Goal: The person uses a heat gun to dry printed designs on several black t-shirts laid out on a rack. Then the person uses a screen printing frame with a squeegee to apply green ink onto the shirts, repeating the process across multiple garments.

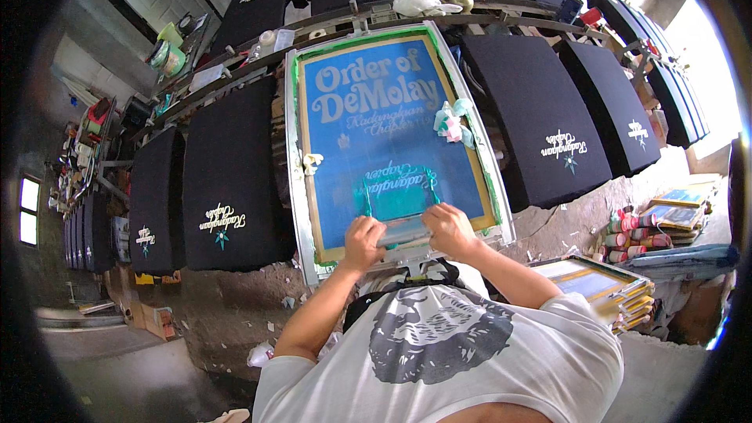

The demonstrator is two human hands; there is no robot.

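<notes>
A screen printing frame [501,196] with blue mesh lies in front of me, its long sides running away from me. At its near end, my left hand [364,242] and my right hand [450,230] are closed around the two ends of a squeegee [407,232]. Just beyond the squeegee, teal ink [399,197] is smeared over the mesh, with thicker streaks at both sides. A crumpled, ink-stained rag [453,123] rests on the frame's right side, and a small cream-coloured wad [311,163] on its left. What lies under the mesh is mostly hidden.
Black printed shirts on boards flank the frame, one close on the left [231,180] and one on the right [540,117]. Behind it runs a metal rail [501,9] with a white plastic bag [419,0]. Stacked screens [587,278] and ink bottles [630,231] stand at lower right.
</notes>
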